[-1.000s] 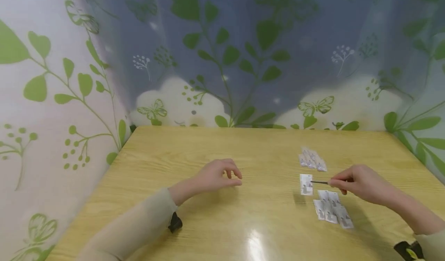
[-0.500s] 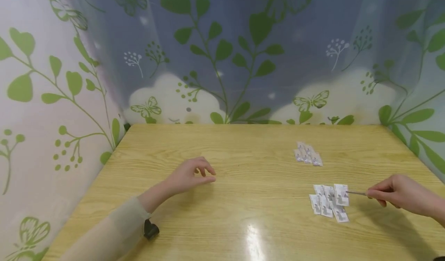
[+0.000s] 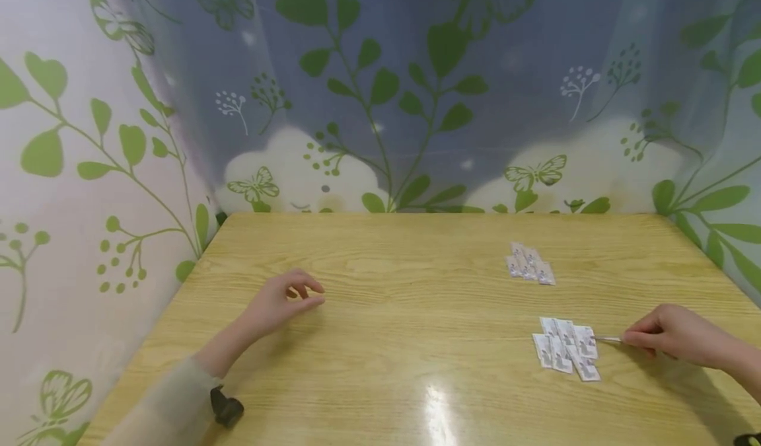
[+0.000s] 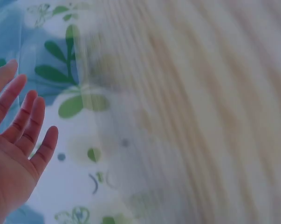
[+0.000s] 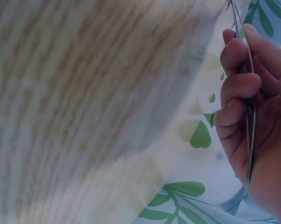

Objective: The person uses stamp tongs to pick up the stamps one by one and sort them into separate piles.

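Note:
My right hand pinches a pair of metal tweezers, whose tips reach the right edge of a small printed packet. That packet lies at the right side of a cluster of several overlapping white packets on the table. In the right wrist view the tweezers run across the palm, with the fingers curled round them. My left hand hovers over the left part of the table, holding nothing. Its fingers are loosely bent, and the left wrist view shows the palm bare.
Farther back on the wooden table lies a second group of several small pinkish packets. A curtain printed with leaves and butterflies hangs behind the table, and similar cloth covers both sides.
The right hand has carried the packet in the tweezers rightward and down onto the front cluster. The left hand has drawn back to the left.

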The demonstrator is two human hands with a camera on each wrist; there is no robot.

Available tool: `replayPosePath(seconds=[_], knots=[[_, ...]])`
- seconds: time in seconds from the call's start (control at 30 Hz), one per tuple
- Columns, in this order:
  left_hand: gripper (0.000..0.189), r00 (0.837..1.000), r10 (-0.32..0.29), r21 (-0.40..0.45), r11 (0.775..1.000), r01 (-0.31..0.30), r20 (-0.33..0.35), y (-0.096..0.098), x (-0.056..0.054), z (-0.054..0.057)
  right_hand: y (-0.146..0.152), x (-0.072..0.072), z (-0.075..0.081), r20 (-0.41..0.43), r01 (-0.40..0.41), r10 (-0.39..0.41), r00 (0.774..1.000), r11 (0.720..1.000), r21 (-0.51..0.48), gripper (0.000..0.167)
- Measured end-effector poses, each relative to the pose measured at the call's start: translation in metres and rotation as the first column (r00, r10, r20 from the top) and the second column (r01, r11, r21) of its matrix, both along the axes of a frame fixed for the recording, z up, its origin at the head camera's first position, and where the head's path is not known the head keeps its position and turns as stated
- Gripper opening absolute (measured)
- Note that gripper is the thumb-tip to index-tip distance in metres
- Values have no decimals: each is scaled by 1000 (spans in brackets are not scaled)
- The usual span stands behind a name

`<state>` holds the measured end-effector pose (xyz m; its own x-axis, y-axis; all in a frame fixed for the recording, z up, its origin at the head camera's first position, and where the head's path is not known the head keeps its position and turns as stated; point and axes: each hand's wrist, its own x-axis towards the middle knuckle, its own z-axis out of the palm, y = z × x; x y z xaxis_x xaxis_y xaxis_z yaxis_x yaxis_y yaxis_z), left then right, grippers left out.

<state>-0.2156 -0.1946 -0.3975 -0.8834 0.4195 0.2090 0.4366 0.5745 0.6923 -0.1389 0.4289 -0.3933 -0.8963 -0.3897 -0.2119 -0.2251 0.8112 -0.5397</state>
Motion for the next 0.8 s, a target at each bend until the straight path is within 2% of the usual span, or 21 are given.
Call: replayPosePath(seconds=[0.23, 0.43, 0.6, 0.8], knots=[[12, 998, 55, 2, 998, -55, -42, -18, 3, 3, 1, 4, 4, -54, 14, -12, 998, 999, 46, 21], [14, 997, 61, 10, 998, -61, -43, -16, 1, 8, 0, 6, 11, -61, 72, -66, 996, 992, 101, 22], [15, 998, 26, -3, 1000, -26, -55, 3, -6, 17, -2, 3, 18, -84, 137, -129, 988, 985, 104, 22], [15, 993, -81, 11, 997, 83, -83, 45, -16, 27, -4, -6, 23, -146, 159, -147, 978, 985, 73, 30]])
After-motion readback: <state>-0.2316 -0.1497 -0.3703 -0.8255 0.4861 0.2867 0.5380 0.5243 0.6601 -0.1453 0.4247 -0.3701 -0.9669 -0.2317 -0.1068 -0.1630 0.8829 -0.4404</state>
